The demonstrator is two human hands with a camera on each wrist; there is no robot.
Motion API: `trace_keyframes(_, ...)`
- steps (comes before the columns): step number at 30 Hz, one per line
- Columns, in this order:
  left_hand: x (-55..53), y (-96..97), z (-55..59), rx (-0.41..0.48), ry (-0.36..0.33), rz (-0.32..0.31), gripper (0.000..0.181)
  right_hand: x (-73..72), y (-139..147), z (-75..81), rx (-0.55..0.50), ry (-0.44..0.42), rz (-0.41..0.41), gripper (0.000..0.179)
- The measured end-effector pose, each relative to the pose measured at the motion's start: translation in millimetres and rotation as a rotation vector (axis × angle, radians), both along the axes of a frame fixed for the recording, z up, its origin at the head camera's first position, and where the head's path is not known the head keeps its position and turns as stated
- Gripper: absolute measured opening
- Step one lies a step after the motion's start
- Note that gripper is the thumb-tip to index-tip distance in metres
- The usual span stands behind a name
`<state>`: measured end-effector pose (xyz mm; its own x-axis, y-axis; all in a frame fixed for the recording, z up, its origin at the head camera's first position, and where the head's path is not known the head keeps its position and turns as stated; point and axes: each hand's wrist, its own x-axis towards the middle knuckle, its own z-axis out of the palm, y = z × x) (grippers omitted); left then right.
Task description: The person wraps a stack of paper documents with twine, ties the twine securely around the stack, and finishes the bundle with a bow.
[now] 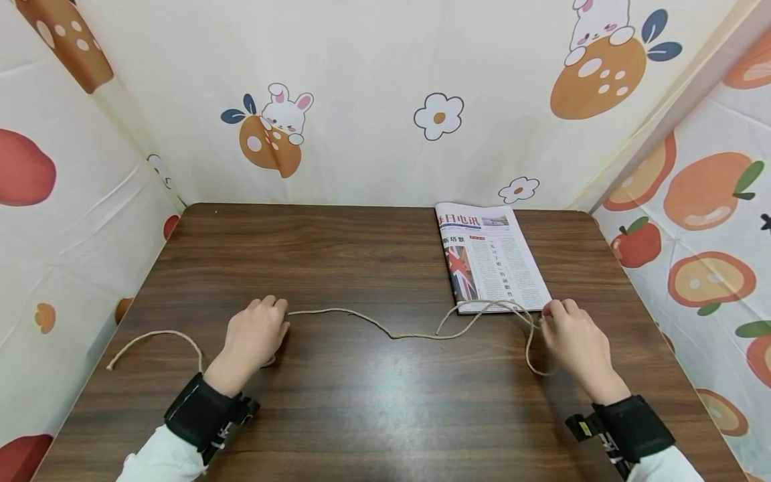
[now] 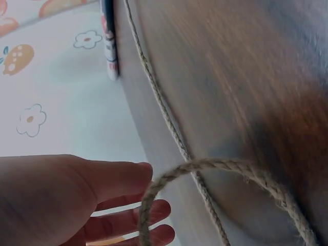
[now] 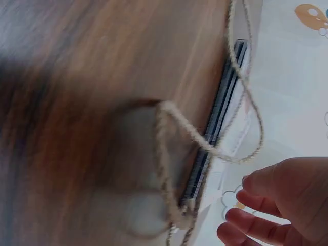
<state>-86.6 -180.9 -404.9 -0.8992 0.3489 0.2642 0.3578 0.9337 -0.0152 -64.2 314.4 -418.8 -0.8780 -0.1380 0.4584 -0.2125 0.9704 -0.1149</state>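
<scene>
A thin beige braided rope runs across the brown table between the two hands. My left hand is over its left part; in the left wrist view, a raised curve of rope passes right by the thumb tip and in front of the relaxed fingers. On the other side, my right hand hovers beside the rope's looped part. Its fingers are loosely bent and apart, with nothing between them in the right wrist view. Loops of rope hang in front of the newspaper there.
A folded newspaper lies at the back right of the wooden table, with rope crossing its near edge. A loose rope end rests at the left. Printed cloth walls rise behind and beside the table.
</scene>
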Motion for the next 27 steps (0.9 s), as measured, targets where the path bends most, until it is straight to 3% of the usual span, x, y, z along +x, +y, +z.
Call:
trace_keyframes(6, 6.3, -4.5, -3.4, 0.012, -0.014, 0.017, 0.023, 0.9, 3, -6.0, 0.03, -0.21, 0.003, 0.015)
trace_keyframes(10, 6.8, -9.7, -9.1, 0.027, -0.062, 0.042, 0.022, 2.8, 5, -7.9, 0.048, -0.325, -0.013, 0.016)
trace_keyframes(20, 5.1, -14.8, -21.5, 0.034, -0.142, 0.073, 0.02, 2.4, 20, -18.4, 0.067, -0.312, -0.008, 0.02)
trace_keyframes(27, 5.0, -13.0, -21.7, 0.043, -0.147, 0.079, 0.019, -5.0, 37, -12.2, -0.006, -0.309, -0.057, 0.01)
